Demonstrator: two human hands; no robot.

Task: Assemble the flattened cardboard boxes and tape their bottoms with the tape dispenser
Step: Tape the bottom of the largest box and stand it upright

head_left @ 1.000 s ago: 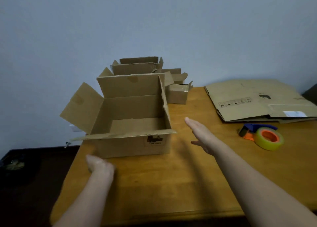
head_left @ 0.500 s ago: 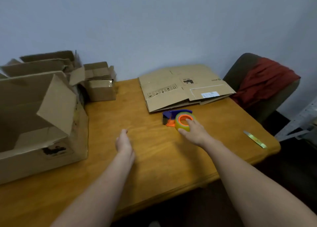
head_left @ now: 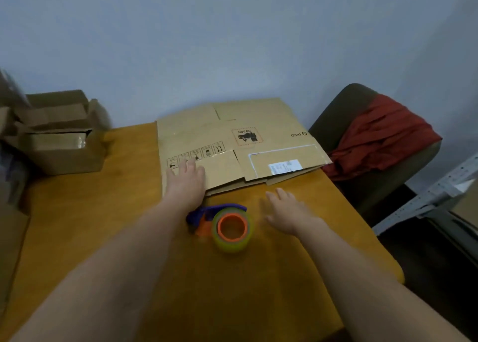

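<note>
on the flattened box [head_left: 269, 116], left hand [head_left: 186, 180] lies flat, fingers straight.

Flat boxes [head_left: 258, 124]: stacked at the far edge of the surface [head_left: 90, 225], toward its right corner, print and a white label facing up.
Left hand [head_left: 185, 181]: palm down with straight fingers on the stack's near left corner.
Tape dispenser [head_left: 227, 225]: on the surface just in front of the stack, between the hands.
Right hand [head_left: 287, 212]: fingers spread, palm down, just right of the Tape dispenser, holding nothing.
Built boxes [head_left: 62, 145]: far left corner.
Chair [head_left: 344, 114]: beyond the right edge, with a red cloth [head_left: 382, 134] draped over it.
</note>
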